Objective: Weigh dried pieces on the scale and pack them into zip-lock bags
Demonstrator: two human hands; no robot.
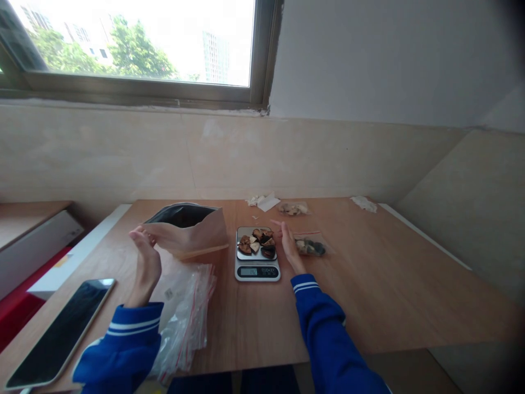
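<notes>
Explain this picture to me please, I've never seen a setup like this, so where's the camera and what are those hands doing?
There's no machine here: these are a person's own bare hands, in blue sleeves. The single picture comes from a camera worn on the head, looking forward and down. The left hand grips the edge of an open brown bag. The right hand is beside a small scale; I can't tell whether it touches it. On the scale lie dried brown slices. Also on the wooden table are clear plastic bags, a dark-screened device and, beyond the right hand, a small filled bag.
</notes>
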